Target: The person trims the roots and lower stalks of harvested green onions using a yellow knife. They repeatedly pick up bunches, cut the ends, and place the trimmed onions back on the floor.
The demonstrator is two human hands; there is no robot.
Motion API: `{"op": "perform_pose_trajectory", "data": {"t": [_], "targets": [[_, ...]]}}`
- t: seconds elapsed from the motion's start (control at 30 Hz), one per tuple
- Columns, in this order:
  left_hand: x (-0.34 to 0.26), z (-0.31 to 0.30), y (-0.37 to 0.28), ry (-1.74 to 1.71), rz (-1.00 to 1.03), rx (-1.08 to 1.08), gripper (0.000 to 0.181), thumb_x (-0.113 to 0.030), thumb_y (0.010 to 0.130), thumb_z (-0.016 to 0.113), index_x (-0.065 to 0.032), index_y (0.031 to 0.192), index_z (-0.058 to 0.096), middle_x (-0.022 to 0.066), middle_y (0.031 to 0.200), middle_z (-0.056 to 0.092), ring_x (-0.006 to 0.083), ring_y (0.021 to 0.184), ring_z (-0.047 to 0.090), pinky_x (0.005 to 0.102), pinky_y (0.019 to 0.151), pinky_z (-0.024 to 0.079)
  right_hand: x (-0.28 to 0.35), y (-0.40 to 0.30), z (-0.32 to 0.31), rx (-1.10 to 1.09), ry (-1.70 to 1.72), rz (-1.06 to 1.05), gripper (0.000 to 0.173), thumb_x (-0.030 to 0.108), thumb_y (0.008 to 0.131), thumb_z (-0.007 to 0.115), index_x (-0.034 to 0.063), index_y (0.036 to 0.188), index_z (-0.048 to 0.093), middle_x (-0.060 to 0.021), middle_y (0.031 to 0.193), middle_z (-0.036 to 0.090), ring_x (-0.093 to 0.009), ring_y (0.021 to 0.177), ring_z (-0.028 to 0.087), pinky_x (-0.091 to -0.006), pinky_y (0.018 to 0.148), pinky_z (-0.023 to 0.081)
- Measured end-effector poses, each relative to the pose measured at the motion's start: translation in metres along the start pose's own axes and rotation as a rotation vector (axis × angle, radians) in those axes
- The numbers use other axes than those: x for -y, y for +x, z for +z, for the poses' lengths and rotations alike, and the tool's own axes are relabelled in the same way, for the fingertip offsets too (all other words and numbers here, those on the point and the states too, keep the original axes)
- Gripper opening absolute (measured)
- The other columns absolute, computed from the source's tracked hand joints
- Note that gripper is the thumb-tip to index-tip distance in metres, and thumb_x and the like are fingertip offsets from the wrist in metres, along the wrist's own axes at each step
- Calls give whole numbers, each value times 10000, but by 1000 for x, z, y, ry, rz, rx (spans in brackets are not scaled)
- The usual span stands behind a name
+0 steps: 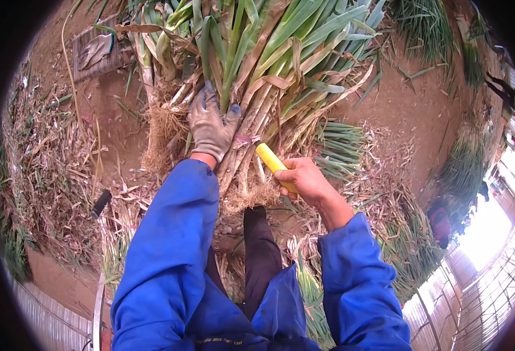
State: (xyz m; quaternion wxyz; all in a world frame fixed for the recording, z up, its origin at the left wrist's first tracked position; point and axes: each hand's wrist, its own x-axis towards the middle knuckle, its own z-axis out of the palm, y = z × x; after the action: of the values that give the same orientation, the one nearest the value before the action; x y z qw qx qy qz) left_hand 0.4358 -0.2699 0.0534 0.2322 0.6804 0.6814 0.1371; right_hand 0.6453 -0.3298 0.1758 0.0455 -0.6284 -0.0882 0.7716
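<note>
My left hand (211,125), in a grey work glove with blue-stained fingertips, rests spread against a large bundle of long green onions (257,109). A pink tie (246,138) binds the pale stalks, and their shaggy roots (248,197) point toward me. Bare, my right hand (303,177) grips a yellow-handled tool (273,162). Its dark tip reaches the tie, but the blade is mostly hidden. To the left of my gloved hand stands another bunch with hanging brown roots (165,131).
A glove (95,50) lies on a small woven mat (80,66) at upper left. Dry peelings (47,175) cover the dirt floor. More green onions lie in piles at right (463,162) and beside my legs (310,285). A black-gripped handle (102,204) rises at left.
</note>
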Motion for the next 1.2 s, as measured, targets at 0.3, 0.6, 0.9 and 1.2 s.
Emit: {"op": "perform_pose_trajectory", "data": {"t": [0.3, 0.6, 0.9, 1.2], "targets": [[2, 4, -1, 22, 4, -17, 806, -562, 863, 413, 0, 1408, 223, 310, 1276, 391, 441, 1187, 385, 505, 1016, 291, -9, -84, -31, -565, 631, -746, 302, 39, 845, 545, -41, 1115, 434, -54, 781, 546, -86, 492, 508, -165, 379, 418], [-3, -24, -7, -68, 36, -23, 760, -546, 887, 436, -97, 1445, 182, 247, 1362, 342, 397, 1254, 341, 471, 1070, 255, -148, -115, 53, -463, 276, -196, 120, 94, 858, 559, 6, 933, 525, -55, 647, 579, -103, 476, 528, -222, 414, 422], [-25, -105, -37, -14, 503, 92, 408, -61, 712, 654, -132, 1108, 589, 173, 1163, 524, 359, 1029, 514, 448, 865, 432, -215, -137, 125, -339, 217, -95, 107, 116, 849, 579, 16, 874, 549, -50, 601, 577, -104, 461, 524, -240, 431, 426], [31, -96, -53, -196, 96, 182, 137, -156, 778, 576, -36, 822, 624, 182, 903, 597, 362, 883, 544, 431, 793, 427, -239, -165, 94, -396, 213, -127, 179, 192, 863, 575, 16, 892, 563, -21, 683, 586, -87, 502, 532, -230, 445, 426]]}}
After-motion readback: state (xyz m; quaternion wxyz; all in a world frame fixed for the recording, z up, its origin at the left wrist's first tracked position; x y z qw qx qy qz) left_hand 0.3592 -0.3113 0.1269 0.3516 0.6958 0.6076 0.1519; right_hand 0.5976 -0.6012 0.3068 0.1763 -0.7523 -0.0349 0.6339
